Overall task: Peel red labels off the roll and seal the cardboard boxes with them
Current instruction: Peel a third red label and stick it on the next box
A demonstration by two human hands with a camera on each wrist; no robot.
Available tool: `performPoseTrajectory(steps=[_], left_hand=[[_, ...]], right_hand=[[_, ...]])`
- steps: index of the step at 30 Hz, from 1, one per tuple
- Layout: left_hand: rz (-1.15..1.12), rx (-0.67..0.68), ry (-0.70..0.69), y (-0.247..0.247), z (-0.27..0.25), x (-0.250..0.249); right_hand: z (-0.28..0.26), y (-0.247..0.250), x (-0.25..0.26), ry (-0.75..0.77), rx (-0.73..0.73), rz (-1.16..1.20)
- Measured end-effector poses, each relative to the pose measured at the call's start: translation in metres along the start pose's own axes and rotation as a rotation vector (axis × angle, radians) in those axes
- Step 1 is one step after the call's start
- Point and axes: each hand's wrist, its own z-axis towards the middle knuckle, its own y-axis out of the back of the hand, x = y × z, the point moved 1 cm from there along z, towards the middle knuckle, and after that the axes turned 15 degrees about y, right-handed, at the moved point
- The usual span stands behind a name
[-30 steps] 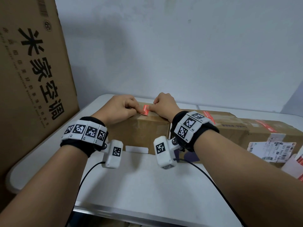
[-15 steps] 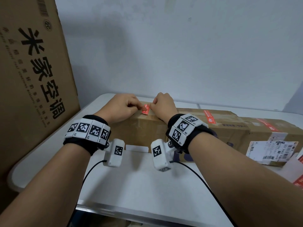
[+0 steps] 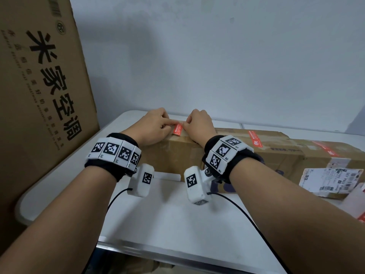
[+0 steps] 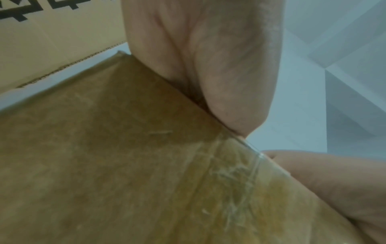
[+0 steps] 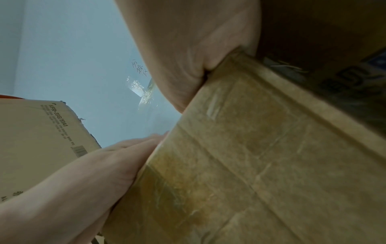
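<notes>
A red label [image 3: 177, 129] lies on top of the leftmost cardboard box [image 3: 177, 155], near its front edge. My left hand [image 3: 156, 127] rests on the box to the label's left, its straight index finger pressing on the label's far end. My right hand [image 3: 199, 123] rests to the label's right with fingers bent down at its edge; their tips are hidden. In the wrist views only the heel of each palm shows on the taped box edge [image 4: 125, 165] [image 5: 250, 148]. The label roll is out of view.
A tall printed carton [image 3: 39, 95] stands at the left of the white table [image 3: 167, 224]. To the right more cardboard boxes [image 3: 286, 155] carry red labels [image 3: 254, 140] and a white shipping label [image 3: 331, 178]. A wall stands close behind.
Both hands slid from the box's front top edge further onto its top. The left index finger has stretched out over the label, which now lies flatter.
</notes>
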Motion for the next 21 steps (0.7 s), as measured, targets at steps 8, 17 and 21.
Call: performPoseTrajectory(steps=[8, 17, 21], left_hand=[[0.002, -0.018, 0.067, 0.0, 0.001, 0.006], [-0.009, -0.067, 0.032, 0.0, -0.001, 0.008], [0.0, -0.07, 0.027, 0.0, 0.0, 0.008]], right_hand=[[-0.006, 0.015, 0.01, 0.081, 0.142, -0.056], [-0.018, 0.024, 0.018, 0.075, 0.222, -0.016], [-0.023, 0.026, 0.023, 0.062, 0.243, 0.011]])
